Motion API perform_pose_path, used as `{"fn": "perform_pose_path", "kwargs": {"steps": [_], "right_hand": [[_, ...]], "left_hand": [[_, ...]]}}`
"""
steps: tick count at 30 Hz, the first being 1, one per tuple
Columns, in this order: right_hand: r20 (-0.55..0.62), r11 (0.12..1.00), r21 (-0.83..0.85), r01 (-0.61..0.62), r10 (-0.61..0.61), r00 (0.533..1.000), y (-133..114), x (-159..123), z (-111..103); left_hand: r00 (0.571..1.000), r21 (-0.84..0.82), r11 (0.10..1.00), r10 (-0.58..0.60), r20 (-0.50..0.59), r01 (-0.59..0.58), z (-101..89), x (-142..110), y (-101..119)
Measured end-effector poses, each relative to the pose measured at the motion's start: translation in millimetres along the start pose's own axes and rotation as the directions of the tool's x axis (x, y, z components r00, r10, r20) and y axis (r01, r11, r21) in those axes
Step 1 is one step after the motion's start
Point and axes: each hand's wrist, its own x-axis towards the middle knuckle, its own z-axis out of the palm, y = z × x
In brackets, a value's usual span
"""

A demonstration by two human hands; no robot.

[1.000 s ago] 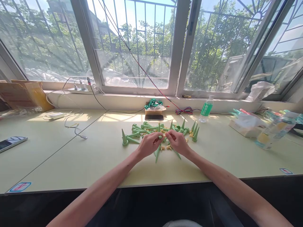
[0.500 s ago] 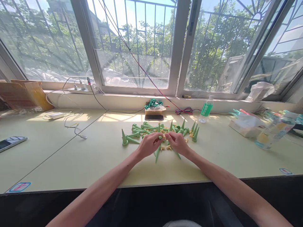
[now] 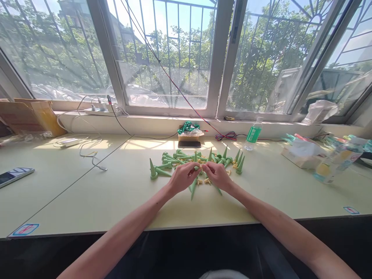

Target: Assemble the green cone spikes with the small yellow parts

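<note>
My left hand (image 3: 183, 176) is closed around a green plastic spike (image 3: 197, 168), most of which its fingers hide. Pressed up close to it, my right hand (image 3: 217, 175) pinches a small yellow plastic piece that barely shows between the fingertips. Around and behind both hands lie several more green cone-shaped spikes with collars; one spike (image 3: 152, 170) stands upright on the left, and another upright spike (image 3: 240, 166) is on the right. Loose yellow plastic fittings (image 3: 207, 181) are scattered among them, some just below the fingers.
Behind the pile are a dark phone (image 3: 189, 144) and a small box (image 3: 190, 136) with green cord. A water bottle (image 3: 253, 134) stands back right. At far right are a carton (image 3: 299, 155) and plastic packaging. Another phone (image 3: 16, 176) and white cables (image 3: 93, 158) lie left.
Both hands stay together in nearly the same place, with only slight finger movement around the pieces. The view has shifted very slightly; the spikes on the table have not moved.
</note>
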Motion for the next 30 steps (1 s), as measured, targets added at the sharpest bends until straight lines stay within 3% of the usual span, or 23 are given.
{"fn": "perform_pose_path", "kwargs": {"steps": [8,15,24,30], "right_hand": [[0.038,0.998,0.063,-0.010,0.008,0.999,2.2,-2.5,1.8],[-0.022,1.000,-0.015,0.011,-0.011,1.000,3.4,0.1,1.6],[0.032,0.997,0.075,-0.026,0.024,0.999,3.0,-2.2,2.5],[-0.014,0.999,0.031,-0.009,0.009,1.000,1.7,-0.6,1.8]], "left_hand": [[1.000,0.014,1.000,-0.004,-0.005,0.004,1.5,-0.9,-1.3],[1.000,0.004,1.000,-0.003,0.014,0.003,2.3,-1.9,-1.2],[1.000,-0.004,1.000,-0.019,0.004,0.019,1.2,-0.9,-0.3],[1.000,0.005,1.000,-0.018,0.020,0.018,1.4,-1.9,-0.3]]}}
